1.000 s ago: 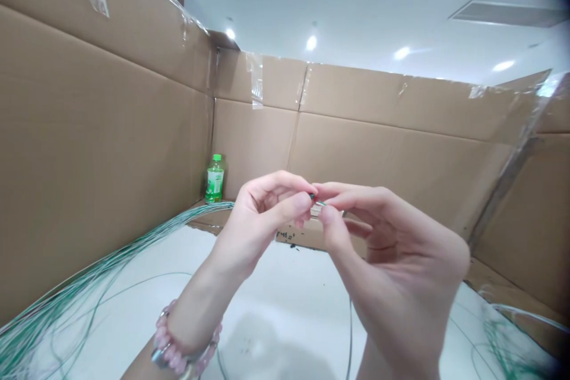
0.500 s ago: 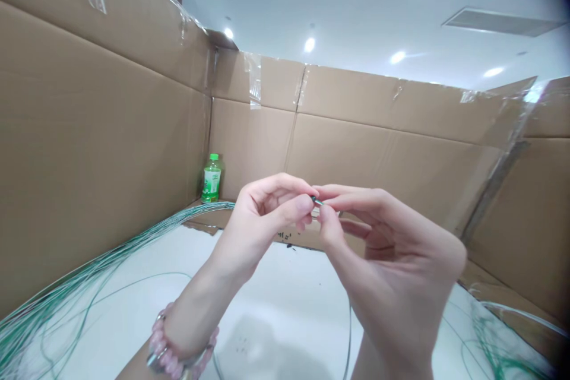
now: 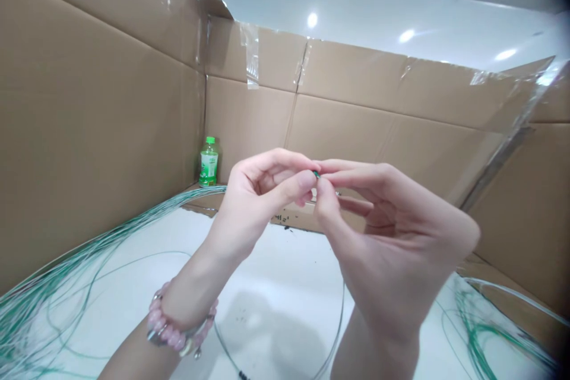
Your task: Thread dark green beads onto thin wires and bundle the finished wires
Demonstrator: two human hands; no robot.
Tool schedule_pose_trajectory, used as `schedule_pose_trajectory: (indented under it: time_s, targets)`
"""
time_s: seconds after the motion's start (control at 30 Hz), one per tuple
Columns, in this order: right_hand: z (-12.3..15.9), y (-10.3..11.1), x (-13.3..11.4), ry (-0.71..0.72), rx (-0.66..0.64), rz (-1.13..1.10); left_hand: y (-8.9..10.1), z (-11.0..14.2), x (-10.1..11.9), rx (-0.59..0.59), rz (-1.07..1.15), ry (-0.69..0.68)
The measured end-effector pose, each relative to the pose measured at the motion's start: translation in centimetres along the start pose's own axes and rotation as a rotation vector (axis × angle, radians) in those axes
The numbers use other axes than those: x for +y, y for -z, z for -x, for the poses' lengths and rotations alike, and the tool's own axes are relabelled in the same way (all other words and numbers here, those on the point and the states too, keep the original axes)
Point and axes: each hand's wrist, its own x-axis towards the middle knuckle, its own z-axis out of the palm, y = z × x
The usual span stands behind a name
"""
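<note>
A tiny dark-green piece [image 3: 316, 174] lies between the left hand [image 3: 253, 202] and the right hand [image 3: 396, 243], equally near both; each grip pinches it at the fingertips. Its long axis is too hidden to tell.

Fingertips of the left hand [image 3: 249, 202] and right hand [image 3: 396, 243] now sit closer together, showing less of the green piece [image 3: 316, 174]; right of the bracelet [image 3: 177, 339], a wire's black part [image 3: 243, 375] appears.
</note>
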Motion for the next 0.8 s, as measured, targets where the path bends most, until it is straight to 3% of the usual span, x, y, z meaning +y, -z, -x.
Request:
schedule_pose_trajectory:
  time_s: [0.3,0.47,0.8]
  targets:
    - [-0.4,-0.1,0.3,-0.006,-0.035,-0.05,0.0,-0.2,-0.2,0.063,-0.142,-0.125]
    - [-0.4,-0.5,0.8,-0.06,-0.033,-0.106,0.2,-0.4,-0.6,0.156,-0.215,-0.187]
    - [-0.6,-0.3,0.6,-0.084,-0.069,0.044,0.0,-0.5,-1.1,0.151,-0.155,-0.165]
